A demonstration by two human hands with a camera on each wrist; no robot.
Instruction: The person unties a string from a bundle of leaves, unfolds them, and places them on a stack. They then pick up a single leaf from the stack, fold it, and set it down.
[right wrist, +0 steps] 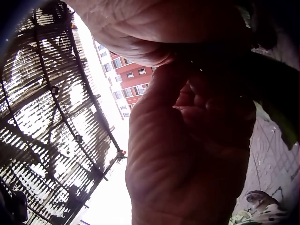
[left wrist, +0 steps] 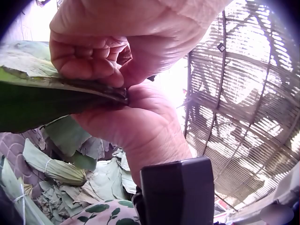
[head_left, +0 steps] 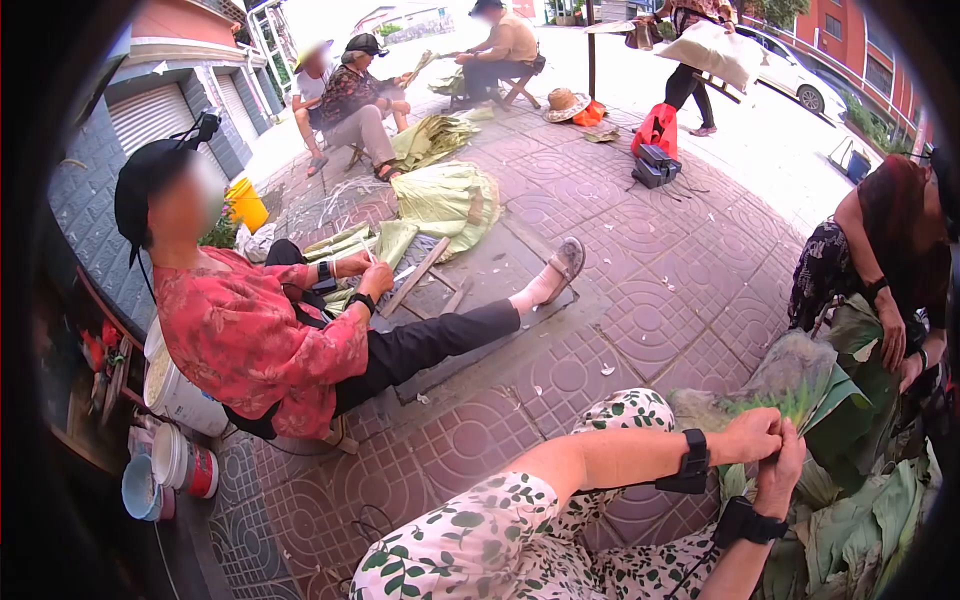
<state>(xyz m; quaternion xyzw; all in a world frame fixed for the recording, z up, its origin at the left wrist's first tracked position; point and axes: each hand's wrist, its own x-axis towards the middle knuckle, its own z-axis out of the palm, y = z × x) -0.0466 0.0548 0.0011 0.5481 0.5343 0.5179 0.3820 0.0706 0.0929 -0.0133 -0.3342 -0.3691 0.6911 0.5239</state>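
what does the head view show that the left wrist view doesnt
Only the head view shows the paved ground, a seated person in a red patterned top handling leaves, more people behind, and a yellow bucket.

Only the left wrist view shows a woven bamboo screen overhead and a tied leaf bundle below.

Both show the left hand and right hand pinching the green leaves together, with loose leaves heaped underneath.

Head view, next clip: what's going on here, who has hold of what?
A person sitting on a paved sidewalk holds a bundle of large green leaves with both hands. The left hand and the right hand are pressed together at the leaves' stem end, fingers curled around it in a tight grip. More leaves are heaped beside their knees. Opposite, a seated person in a red shirt handles leaves too.
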